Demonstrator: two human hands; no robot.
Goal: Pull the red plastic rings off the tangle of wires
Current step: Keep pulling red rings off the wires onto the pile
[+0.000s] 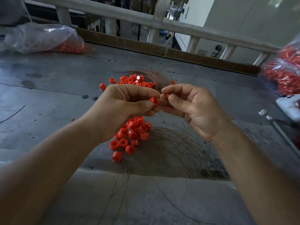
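My left hand point(128, 104) pinches a red plastic ring point(153, 100) between thumb and fingers, its hollow end facing right. My right hand point(193, 108) pinches a small red piece point(168, 95) on a thin wire, fingertips almost touching the left hand's. Both hands hover above the grey table point(56, 95). A tangle of coppery wires point(178, 143) curves below my hands, and another bundle of wires point(154, 77) lies behind them. Loose red rings point(131, 135) are piled under my left hand, and more red rings point(129, 79) lie beyond it.
A clear plastic bag point(40, 38) with red parts lies at the far left. Another bag of red parts point(284, 72) sits at the right edge, with a white phone point(288, 108) below it. A white railing point(162, 21) runs behind the table. Stray wires trail toward the near edge.
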